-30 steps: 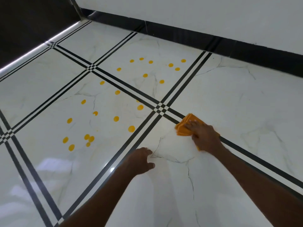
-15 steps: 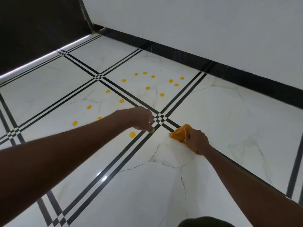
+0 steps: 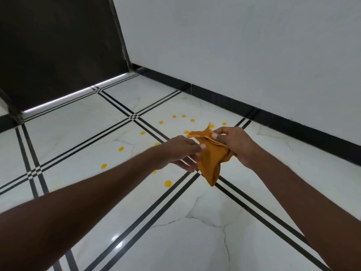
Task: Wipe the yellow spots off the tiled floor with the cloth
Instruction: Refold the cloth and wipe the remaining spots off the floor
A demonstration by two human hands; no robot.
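Both hands on cloth: gripped by right hand, pinched by left hand | held above tiled floor, near yellow spots | soft, light, limp; best bunched at folded edge.

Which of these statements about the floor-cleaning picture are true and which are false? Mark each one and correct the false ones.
1. The orange cloth is held up off the floor. True.
2. Only the left hand touches the cloth. False: the right hand grips it too, with the thumb pinching the folded edge.
3. Yellow spots remain on the tiled floor. True.
4. The cloth is spread flat and fully unfolded. False: it hangs folded and bunched, with a corner pointing down.
5. A dark skirting runs along the foot of the white wall. True.
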